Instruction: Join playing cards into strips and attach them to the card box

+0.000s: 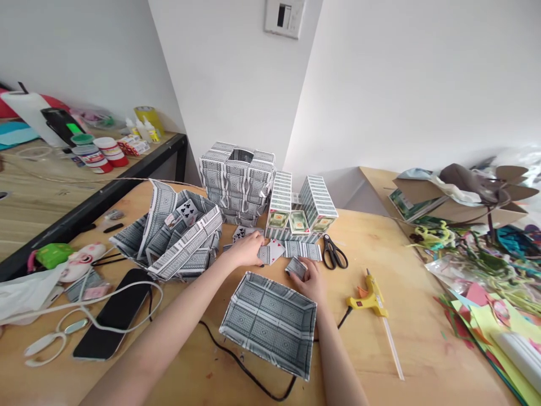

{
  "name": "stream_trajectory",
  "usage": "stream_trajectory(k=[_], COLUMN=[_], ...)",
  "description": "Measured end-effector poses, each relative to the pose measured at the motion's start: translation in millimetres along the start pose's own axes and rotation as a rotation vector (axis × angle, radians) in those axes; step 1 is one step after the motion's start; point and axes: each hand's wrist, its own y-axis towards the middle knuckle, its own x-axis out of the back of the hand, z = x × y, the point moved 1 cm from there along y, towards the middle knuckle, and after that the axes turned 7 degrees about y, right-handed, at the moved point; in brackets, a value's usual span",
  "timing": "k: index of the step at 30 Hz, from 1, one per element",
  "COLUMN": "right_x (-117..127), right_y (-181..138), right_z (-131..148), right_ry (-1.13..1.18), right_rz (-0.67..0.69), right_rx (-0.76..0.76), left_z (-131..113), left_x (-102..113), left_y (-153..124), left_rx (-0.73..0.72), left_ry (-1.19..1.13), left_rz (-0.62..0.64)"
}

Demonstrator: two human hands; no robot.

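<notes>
My left hand (248, 250) is on loose playing cards behind the tray, its fingers bent and closed at the edge of a grey-backed playing card (264, 255). Beside it a face-up card with red pips (276, 250) lies on the table. My right hand (311, 280) grips a small grey-backed playing card (296, 268) between thumb and fingers; whether it is one card or several I cannot tell. Between my forearms sits a shallow tray made of playing cards (270, 318). A row of grey-backed cards (302, 250) lies behind my right hand.
A card-built box (237, 183) and stacked card packs (279, 200) stand at the back. Left are a folded card structure (181, 242) and a phone (113, 313). Black scissors (335, 252) and a yellow glue gun (369, 296) lie right; its black cable (236, 354) loops around the tray.
</notes>
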Motion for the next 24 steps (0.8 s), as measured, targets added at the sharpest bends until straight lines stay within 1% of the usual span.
stream_trajectory(k=[3,6,7,8,11,13,16,18,20,23,24], right_x=[0,0,0,0,-2,-3,-6,-9,-14,-26,-31], right_y=[-1,-1,-2,-2,-4,-5,0,9,22,42,47], right_z=[2,2,1,1,1,4,13,22,31,42,44], right_ry=[-0.012,0.027,0.049,0.073,0.12,0.135,0.173,0.18,0.148,0.082,0.053], right_rz=[0.029,0.032,0.029,0.028,0.03,0.029,0.048,0.061,0.056,0.066,0.076], right_rx=[0.005,-0.016,-0.022,-0.025,-0.019,-0.011,-0.031,-0.048,-0.026,0.043,0.059], left_z=[4,7,7,7,5,5,6,7,6,3,2], left_x=[0,-7,-10,-15,-25,-28,-28,-27,-26,-26,-27], left_y=[-7,-22,-28,-35,-55,-67,-78,-80,-76,-61,-54], left_rx=[0.0,0.065,0.091,0.109,0.084,0.066,0.089,0.125,0.154,0.15,0.149], left_ry=[-0.118,-0.304,-0.363,-0.413,-0.539,-0.575,-0.662,-0.764,-0.889,-1.035,-1.058], left_rz=[-0.088,-0.199,-0.212,-0.209,-0.189,-0.183,-0.145,-0.138,-0.126,-0.103,-0.121])
